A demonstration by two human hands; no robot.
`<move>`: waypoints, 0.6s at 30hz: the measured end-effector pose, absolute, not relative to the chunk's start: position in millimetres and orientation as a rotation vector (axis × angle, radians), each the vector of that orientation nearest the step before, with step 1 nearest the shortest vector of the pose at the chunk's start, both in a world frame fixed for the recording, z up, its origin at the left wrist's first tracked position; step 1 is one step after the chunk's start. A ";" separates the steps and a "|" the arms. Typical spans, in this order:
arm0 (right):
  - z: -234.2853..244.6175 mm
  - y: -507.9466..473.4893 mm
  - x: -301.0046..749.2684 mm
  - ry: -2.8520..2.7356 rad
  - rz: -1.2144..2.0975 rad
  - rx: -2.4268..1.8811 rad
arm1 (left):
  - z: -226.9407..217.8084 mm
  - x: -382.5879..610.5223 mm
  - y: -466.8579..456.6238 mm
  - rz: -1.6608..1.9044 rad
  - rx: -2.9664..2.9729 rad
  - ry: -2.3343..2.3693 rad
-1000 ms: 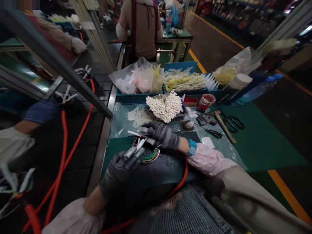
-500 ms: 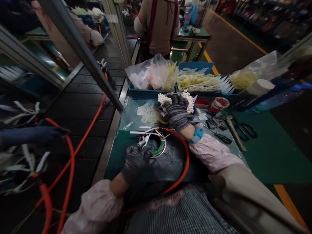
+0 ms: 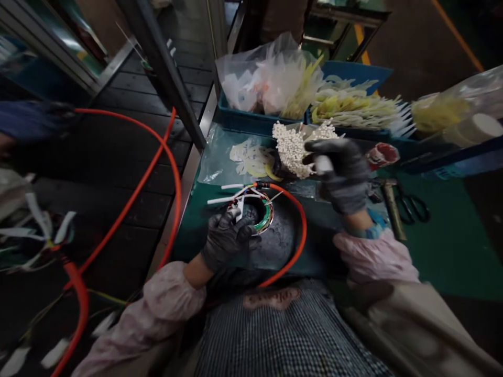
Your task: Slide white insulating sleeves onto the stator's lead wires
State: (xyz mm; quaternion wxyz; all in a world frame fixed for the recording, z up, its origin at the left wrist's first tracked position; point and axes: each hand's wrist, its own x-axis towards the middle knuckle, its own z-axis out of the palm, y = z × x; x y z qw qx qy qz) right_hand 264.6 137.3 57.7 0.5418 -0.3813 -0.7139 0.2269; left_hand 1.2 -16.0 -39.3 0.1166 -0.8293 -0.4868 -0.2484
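The left hand [image 3: 226, 238], in a dark glove, is closed around a bundle of thin wires [image 3: 257, 212] with white sleeves, near the front left corner of the green table [image 3: 451, 246], where an orange cable [image 3: 301, 235] loops round it. The right hand [image 3: 340, 173] is lifted just beside a heap of small white pieces [image 3: 291, 149] toward the back edge, fingers pinched on 1 white piece [image 3: 323, 165]. Behind the heap, 2 blue bins [image 3: 251, 121] stand along the back edge.
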 end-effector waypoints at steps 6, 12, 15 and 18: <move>78.9 59.6 277.4 -1.598 1.033 -0.872 | -49.3 -2.8 -19.4 -0.724 -2.424 -1.399; 37.3 24.2 264.3 -1.595 0.792 -1.004 | -52.4 -6.3 -22.8 -0.665 -2.505 -1.538; 35.6 5.1 269.2 -1.482 1.038 -0.920 | -44.0 0.4 -24.3 -0.741 -2.490 -1.512; 42.2 -13.5 285.7 -1.534 1.346 -0.911 | -38.6 5.9 -25.6 -0.716 -2.446 -1.543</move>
